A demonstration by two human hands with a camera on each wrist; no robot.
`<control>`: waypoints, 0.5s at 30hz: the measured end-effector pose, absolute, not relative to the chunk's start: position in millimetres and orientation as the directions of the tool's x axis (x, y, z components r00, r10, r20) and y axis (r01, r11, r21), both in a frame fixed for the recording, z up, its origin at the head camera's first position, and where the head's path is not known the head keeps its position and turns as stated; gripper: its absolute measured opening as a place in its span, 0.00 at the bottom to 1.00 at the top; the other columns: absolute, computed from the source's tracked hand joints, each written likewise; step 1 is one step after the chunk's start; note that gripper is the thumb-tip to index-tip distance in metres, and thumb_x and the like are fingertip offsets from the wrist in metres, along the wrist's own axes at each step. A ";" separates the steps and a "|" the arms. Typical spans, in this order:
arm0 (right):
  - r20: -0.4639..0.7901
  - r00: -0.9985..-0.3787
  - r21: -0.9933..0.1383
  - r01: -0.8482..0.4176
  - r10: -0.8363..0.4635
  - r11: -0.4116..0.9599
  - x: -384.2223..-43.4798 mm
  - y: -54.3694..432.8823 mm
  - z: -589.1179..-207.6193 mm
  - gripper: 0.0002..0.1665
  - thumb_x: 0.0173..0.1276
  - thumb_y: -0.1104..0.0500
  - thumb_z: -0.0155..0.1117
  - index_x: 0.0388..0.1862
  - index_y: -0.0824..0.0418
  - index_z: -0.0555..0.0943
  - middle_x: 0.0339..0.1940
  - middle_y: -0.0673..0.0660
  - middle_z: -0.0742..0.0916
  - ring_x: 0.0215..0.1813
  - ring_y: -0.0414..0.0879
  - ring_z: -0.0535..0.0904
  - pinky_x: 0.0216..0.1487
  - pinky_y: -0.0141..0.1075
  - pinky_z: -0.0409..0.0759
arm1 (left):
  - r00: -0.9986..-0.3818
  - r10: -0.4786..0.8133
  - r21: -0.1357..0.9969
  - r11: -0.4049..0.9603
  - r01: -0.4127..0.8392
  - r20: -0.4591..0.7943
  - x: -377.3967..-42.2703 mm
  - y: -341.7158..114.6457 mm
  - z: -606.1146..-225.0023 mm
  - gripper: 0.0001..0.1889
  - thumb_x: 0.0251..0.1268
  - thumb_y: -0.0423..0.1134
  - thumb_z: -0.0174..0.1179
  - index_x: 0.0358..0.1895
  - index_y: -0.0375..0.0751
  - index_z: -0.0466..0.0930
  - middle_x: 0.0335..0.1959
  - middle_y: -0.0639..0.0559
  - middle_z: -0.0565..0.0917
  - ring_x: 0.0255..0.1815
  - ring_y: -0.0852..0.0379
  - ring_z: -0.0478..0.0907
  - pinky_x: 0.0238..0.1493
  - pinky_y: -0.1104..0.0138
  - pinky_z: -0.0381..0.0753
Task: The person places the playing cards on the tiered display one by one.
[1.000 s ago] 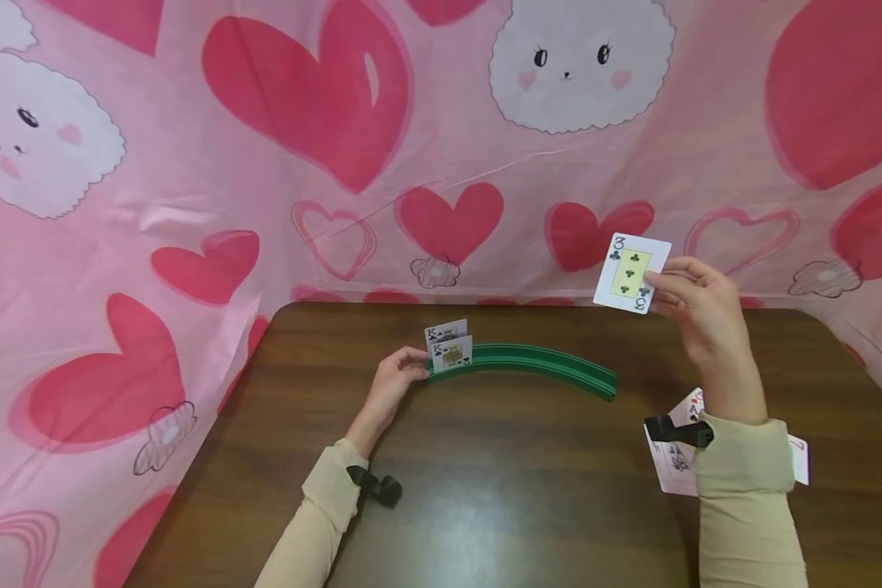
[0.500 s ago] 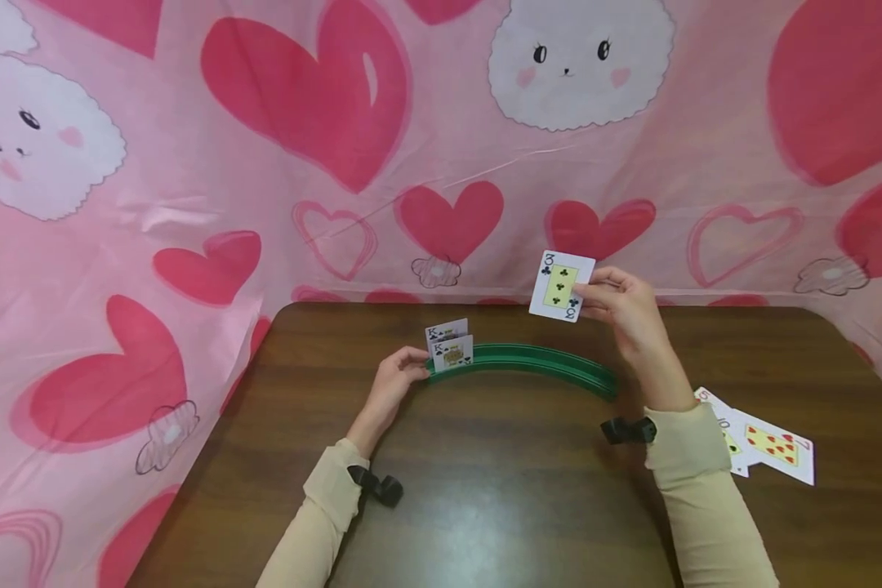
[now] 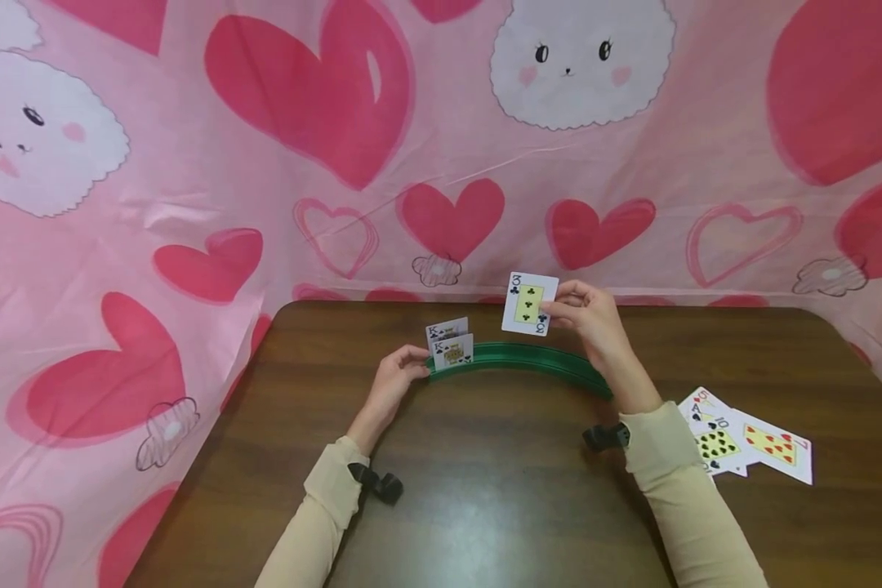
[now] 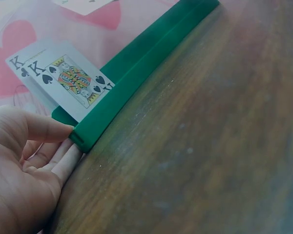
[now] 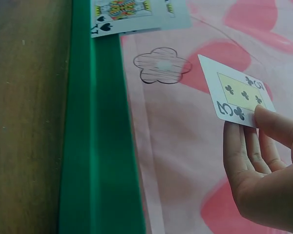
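Observation:
A curved green card holder (image 3: 551, 363) lies on the brown table (image 3: 485, 490). Two king cards (image 3: 450, 345) stand in its left end. My left hand (image 3: 399, 377) holds that left end (image 4: 83, 136) between thumb and fingers. My right hand (image 3: 591, 320) pinches a three of clubs (image 3: 529, 304) upright, just above the holder's middle. In the right wrist view the three of clubs (image 5: 237, 92) is held between thumb and straight fingers (image 5: 244, 146), above the green holder (image 5: 95, 146).
Several face-up cards (image 3: 742, 441) lie spread on the table at the right. A pink cloth (image 3: 265, 163) with hearts and white bunnies hangs behind and on both sides of the table.
My right hand carried the three of clubs left and down, from high at the right to just above the holder's middle. The left hand stayed put.

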State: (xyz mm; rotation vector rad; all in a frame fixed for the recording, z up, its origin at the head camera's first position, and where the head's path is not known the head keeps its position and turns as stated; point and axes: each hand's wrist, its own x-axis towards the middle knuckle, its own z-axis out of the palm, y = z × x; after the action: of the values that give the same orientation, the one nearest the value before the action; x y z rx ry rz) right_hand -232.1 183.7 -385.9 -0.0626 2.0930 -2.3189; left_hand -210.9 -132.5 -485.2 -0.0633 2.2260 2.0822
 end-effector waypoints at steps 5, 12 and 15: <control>0.002 -0.999 -0.999 0.000 -0.044 -0.049 -233.1 178.1 -390.7 0.07 0.70 0.66 0.69 0.43 0.67 0.81 0.35 0.47 0.90 0.38 0.42 0.86 0.44 0.33 0.85 | -0.995 0.029 0.993 0.070 -0.097 -0.099 -209.9 -130.9 -485.2 0.12 0.66 0.22 0.59 0.51 0.26 0.83 0.52 0.39 0.85 0.50 0.52 0.82 0.48 0.68 0.77; -0.016 -0.995 -0.999 0.011 -0.100 0.051 -239.3 167.4 -396.9 0.17 0.70 0.67 0.69 0.47 0.78 0.75 0.35 0.51 0.90 0.38 0.42 0.86 0.46 0.34 0.85 | -0.995 0.031 0.994 0.066 -0.088 -0.090 -210.0 -131.7 -484.9 0.12 0.65 0.22 0.59 0.50 0.26 0.83 0.51 0.38 0.85 0.50 0.52 0.82 0.49 0.68 0.78; -0.019 -0.992 -0.997 0.009 -0.126 0.079 -242.2 162.4 -398.8 0.16 0.69 0.67 0.70 0.46 0.78 0.76 0.35 0.53 0.90 0.38 0.42 0.86 0.46 0.35 0.85 | -0.995 0.027 0.994 0.059 -0.090 -0.092 -210.5 -132.6 -483.9 0.12 0.65 0.22 0.59 0.50 0.26 0.83 0.52 0.38 0.85 0.49 0.52 0.82 0.48 0.68 0.78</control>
State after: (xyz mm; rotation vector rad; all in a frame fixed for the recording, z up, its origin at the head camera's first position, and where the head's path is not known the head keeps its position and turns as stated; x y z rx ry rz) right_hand -242.2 162.4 -398.8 -0.1216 2.2323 -2.0633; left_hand -210.5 -132.6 -483.9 -0.0660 2.2220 2.0970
